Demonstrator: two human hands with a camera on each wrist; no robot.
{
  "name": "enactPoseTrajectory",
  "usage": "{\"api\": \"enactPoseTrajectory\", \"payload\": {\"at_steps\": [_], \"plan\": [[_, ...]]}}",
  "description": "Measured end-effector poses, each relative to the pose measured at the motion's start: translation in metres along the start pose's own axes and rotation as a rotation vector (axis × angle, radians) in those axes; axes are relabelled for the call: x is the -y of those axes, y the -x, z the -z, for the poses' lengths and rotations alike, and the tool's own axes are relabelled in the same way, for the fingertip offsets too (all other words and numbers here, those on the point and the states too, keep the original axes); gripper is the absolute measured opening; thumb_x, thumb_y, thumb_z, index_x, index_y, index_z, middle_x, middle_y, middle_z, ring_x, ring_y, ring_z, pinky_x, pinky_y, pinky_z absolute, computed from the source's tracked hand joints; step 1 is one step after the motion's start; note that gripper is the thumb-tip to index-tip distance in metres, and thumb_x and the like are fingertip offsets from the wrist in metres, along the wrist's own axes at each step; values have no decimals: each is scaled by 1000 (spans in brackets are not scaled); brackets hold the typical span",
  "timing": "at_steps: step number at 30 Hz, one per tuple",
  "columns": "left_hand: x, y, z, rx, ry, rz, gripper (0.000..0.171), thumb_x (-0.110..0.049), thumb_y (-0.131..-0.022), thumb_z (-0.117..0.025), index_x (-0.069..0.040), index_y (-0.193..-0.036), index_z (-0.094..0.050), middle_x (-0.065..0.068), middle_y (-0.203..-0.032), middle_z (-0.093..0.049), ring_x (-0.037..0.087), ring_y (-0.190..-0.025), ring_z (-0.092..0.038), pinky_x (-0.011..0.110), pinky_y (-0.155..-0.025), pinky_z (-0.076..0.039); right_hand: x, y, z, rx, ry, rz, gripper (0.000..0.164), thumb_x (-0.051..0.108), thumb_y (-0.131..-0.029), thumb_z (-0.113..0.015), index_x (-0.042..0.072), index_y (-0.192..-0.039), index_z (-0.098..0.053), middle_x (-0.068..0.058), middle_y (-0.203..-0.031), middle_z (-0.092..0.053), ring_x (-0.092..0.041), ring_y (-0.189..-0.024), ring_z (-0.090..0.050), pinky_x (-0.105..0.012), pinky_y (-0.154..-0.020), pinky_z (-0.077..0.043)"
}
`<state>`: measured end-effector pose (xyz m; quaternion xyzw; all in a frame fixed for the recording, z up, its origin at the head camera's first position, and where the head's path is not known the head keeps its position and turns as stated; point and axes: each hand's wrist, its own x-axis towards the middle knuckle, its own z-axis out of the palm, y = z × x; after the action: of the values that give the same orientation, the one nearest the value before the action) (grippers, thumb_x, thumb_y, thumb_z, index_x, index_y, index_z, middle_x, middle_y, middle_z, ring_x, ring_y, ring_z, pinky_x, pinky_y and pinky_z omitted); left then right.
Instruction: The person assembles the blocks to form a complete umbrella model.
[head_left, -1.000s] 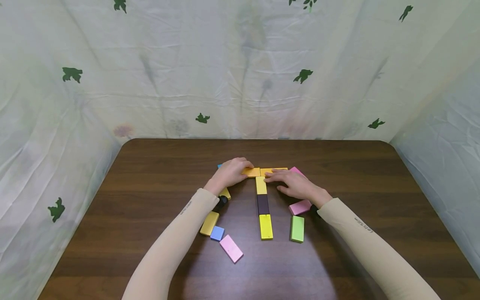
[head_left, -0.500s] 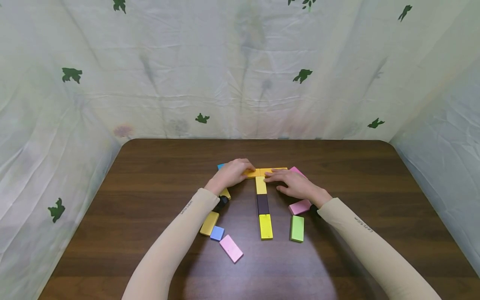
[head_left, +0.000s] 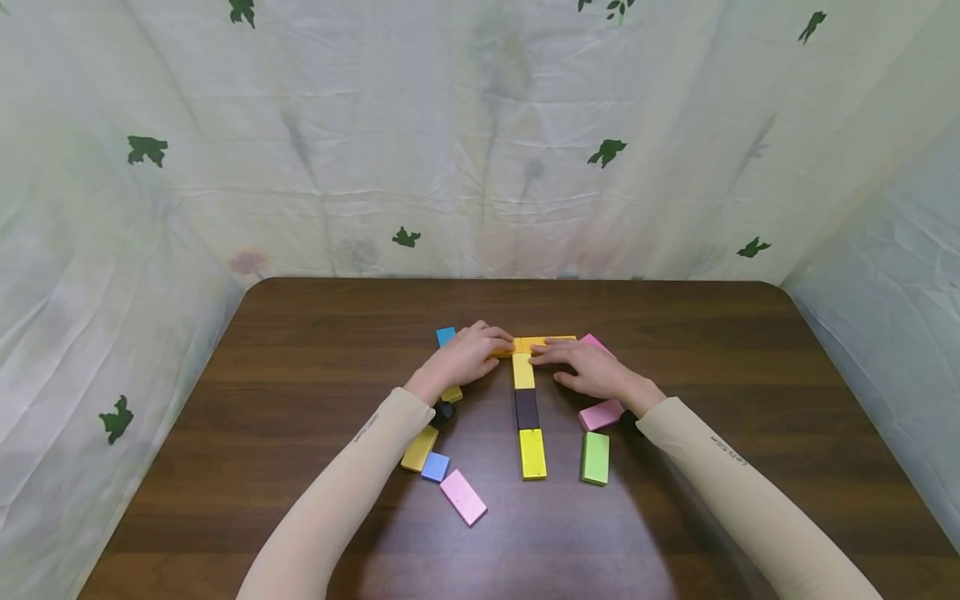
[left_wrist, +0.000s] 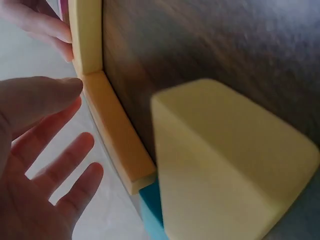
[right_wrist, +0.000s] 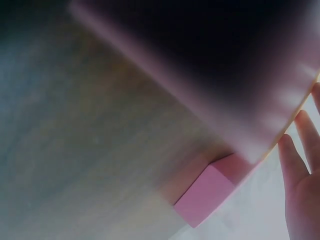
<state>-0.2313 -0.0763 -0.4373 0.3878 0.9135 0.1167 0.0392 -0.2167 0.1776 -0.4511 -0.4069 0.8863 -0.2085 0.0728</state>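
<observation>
Wooden blocks form a T in the head view. Its bar is a left orange block (left_wrist: 120,130) and a right orange block (head_left: 528,343). The stem runs down through a pale yellow block (head_left: 523,372), a black block (head_left: 527,408) and a bright yellow block (head_left: 532,455). My left hand (head_left: 467,353) hovers around the left orange block, fingers spread and thumb tip (left_wrist: 72,87) near its joint with the pale yellow one. My right hand (head_left: 588,367) lays straight fingers along the right orange block, one fingertip at the pale yellow block's edge.
Left of the T lie a blue block (head_left: 446,336), two mustard blocks, a small blue block (head_left: 436,467) and a light pink block (head_left: 463,497). On the right are two pink blocks, one (head_left: 600,414) by the right wrist, and a green block (head_left: 596,458). Fabric hangs behind the table.
My left hand has eased back slightly toward me, its thumb coming away from the left orange block and more of the blue block showing. The right hand stays in place.
</observation>
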Motion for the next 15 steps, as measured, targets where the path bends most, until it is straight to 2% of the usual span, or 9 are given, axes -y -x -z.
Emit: {"api": "enactPoseTrajectory", "payload": {"at_steps": [8,15], "plan": [[-3,3,-2,56,22,-9,35,-7,-94,-58,-8,-129,-62,4,-132,-57,24,-118,-48,38,-98,-40,-2,-1,-1,-1,-11,3,42,1,-90,-60,11,-131,-60,-8,-142,-48,-31,-135,-36,-47,-105,-32],[-4,4,-3,43,41,-17,36,-6,-94,-58,-7,-129,-61,5,-132,-57,25,-117,-49,35,-98,-40,-3,0,-2,-11,-27,19,42,0,-90,-59,10,-131,-61,-10,-141,-49,-31,-134,-36,-47,-106,-31]]}}
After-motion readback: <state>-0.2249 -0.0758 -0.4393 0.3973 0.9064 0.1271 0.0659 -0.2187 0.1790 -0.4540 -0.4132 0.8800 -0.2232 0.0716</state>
